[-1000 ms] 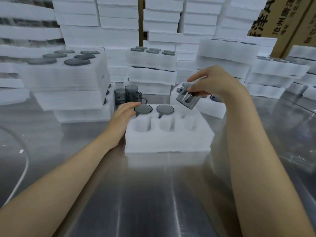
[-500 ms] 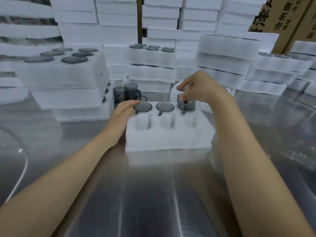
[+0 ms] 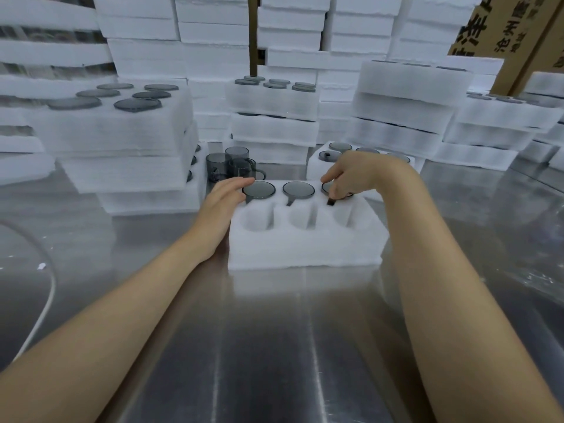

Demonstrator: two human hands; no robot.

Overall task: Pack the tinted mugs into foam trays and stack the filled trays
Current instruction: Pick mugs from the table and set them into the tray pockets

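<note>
A white foam tray (image 3: pixel 305 248) lies on the metal table in front of me. Its back row holds smoky grey mugs sunk upside down: one at the left (image 3: pixel 258 189), one in the middle (image 3: pixel 298 189), and a third at the right (image 3: pixel 328 187), mostly under my right hand (image 3: pixel 351 175). That hand's curled fingers press on the third mug, whose handle shows in the slot. My left hand (image 3: pixel 222 203) rests with straight fingers on the tray's left edge, touching the left mug's rim. The front three pockets hold nothing. Loose grey mugs (image 3: pixel 232 166) stand behind the tray.
Stacks of filled foam trays (image 3: pixel 122 138) rise at the left, centre back (image 3: pixel 274 117) and right (image 3: pixel 406 111). Another partly filled tray (image 3: pixel 317 166) sits just behind my right hand. Cardboard boxes (image 3: pixel 503 29) stand at the far right. A white cable (image 3: pixel 45 300) curves at the left.
My right hand brought a tilted mug down from above the tray and pushed it upside down into the back right pocket. The left hand stayed on the tray's left edge.
</note>
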